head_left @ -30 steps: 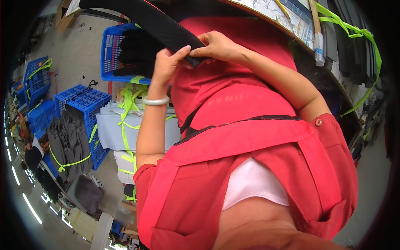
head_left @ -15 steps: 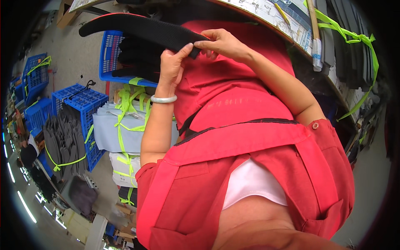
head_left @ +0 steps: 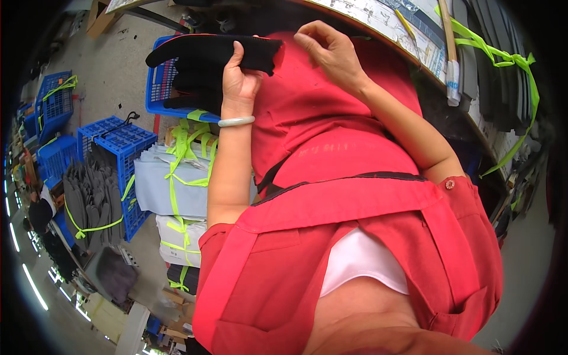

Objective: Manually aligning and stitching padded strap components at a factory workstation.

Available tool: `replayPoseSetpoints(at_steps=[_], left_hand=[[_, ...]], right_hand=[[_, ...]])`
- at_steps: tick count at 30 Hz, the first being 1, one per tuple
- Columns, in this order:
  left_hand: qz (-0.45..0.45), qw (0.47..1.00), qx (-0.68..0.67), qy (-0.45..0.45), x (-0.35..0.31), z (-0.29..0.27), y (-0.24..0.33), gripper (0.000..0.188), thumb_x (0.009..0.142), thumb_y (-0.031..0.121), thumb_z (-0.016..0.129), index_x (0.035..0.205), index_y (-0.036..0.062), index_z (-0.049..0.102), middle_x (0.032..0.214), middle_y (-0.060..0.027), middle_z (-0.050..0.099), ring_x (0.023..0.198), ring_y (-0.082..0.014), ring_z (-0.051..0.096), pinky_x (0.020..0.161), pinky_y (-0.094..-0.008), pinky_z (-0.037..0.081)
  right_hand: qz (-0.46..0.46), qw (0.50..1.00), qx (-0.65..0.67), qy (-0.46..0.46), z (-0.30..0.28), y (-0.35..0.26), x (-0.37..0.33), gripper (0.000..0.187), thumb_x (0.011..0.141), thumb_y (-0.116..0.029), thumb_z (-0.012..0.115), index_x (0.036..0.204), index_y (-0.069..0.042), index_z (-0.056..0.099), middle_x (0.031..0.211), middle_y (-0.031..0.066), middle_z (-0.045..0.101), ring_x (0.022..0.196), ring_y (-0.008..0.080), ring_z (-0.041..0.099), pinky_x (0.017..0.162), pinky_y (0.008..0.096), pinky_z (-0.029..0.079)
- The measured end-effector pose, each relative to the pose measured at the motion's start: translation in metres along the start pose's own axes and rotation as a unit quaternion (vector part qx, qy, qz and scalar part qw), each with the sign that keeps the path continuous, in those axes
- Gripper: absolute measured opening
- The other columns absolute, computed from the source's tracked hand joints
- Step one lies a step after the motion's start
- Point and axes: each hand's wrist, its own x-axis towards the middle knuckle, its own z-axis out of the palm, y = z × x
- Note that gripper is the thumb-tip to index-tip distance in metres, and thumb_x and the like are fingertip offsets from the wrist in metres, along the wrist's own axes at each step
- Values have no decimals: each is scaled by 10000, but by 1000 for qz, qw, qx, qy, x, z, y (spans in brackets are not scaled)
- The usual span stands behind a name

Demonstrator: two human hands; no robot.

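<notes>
A long, curved black fabric piece (head_left: 201, 50) with a thin red edge stretches across the top of the view. My left hand (head_left: 239, 86) grips it near its right end, thumb on top and fingers underneath; a pale bangle circles that wrist. The piece's right end looks ragged and lies over my red apron (head_left: 331, 148). My right hand (head_left: 331, 53) is raised to the right of that end, apart from it, with thumb and fingers pinched together. Whatever may be between those fingertips is too small to make out.
Beyond my left hand stands a blue crate (head_left: 155, 89) holding dark pieces. Lower left are a tied light-grey bundle (head_left: 171, 183), another blue crate (head_left: 127, 154) and dark-grey strips (head_left: 92, 189). At upper right, a worktable (head_left: 378, 23) carries tied grey strips (head_left: 503, 71).
My right hand has let go of the black piece's end and moved up and right. My left hand still holds the piece, which has turned and shifted slightly.
</notes>
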Motion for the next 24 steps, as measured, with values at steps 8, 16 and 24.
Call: replayPoseSetpoints(at_steps=[8, 16, 24], left_hand=[[10, 998, -11, -68, 1, 5, 0, 385, 916, 250, 611, 1163, -39, 557, 1151, -150, 630, 1112, -279, 590, 1033, -411, 443], [58, 992, 84, -73, 2, 6, -43, 399, 918, 298, 602, 1160, -18, 574, 1145, -134, 631, 1105, -251, 576, 1030, -404, 420], [104, 992, 65, -8, -3, -12, -5, 370, 894, 311, 642, 1095, 3, 597, 1074, -131, 647, 1045, -256, 603, 995, -408, 454]], right_hand=[[-40, 988, -147, -25, 19, 16, -8, 195, 887, -135, 648, 1029, -6, 684, 824, 44, 677, 637, 108, 591, 569, 257, 486], [212, 975, 43, 38, 11, 57, 7, 191, 771, -80, 627, 901, 40, 700, 812, 86, 682, 709, 143, 617, 652, 285, 485], [283, 955, 67, -49, -1, 30, -9, 169, 807, -43, 575, 922, -14, 696, 780, 68, 688, 613, 127, 619, 538, 259, 490]])
